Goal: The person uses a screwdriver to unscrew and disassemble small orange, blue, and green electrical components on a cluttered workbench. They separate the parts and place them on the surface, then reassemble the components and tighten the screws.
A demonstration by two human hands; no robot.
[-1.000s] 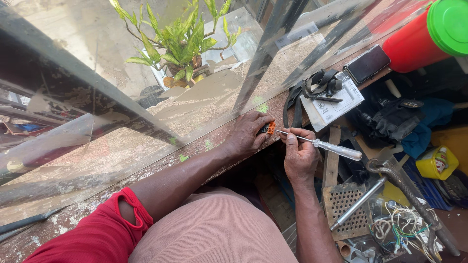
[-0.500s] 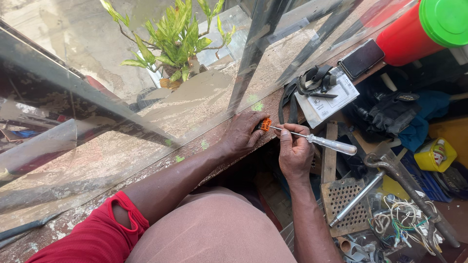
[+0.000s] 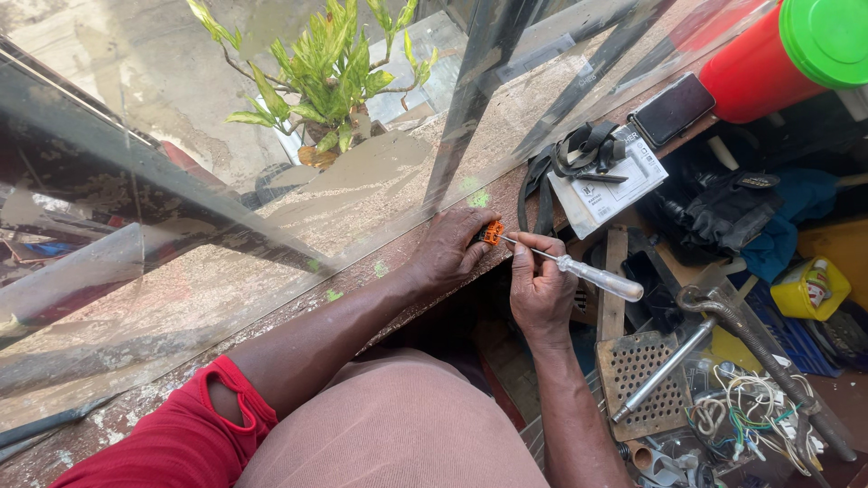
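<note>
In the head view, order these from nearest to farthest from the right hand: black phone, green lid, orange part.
From the right hand:
1. orange part, just above-left, pinched by the left hand.
2. black phone, on the ledge, upper right.
3. green lid, top right corner.

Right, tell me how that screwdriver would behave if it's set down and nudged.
The screwdriver in the right hand looks stiff, with a thin metal shaft. Its rounded clear handle would probably roll if nudged. It seems light, pinched easily by the fingers.

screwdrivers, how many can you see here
1. A clear-handled screwdriver is in the right hand, its tip at the small orange part pinched by the left hand on the ledge. Others may be hidden among the tool clutter at lower right.
</note>
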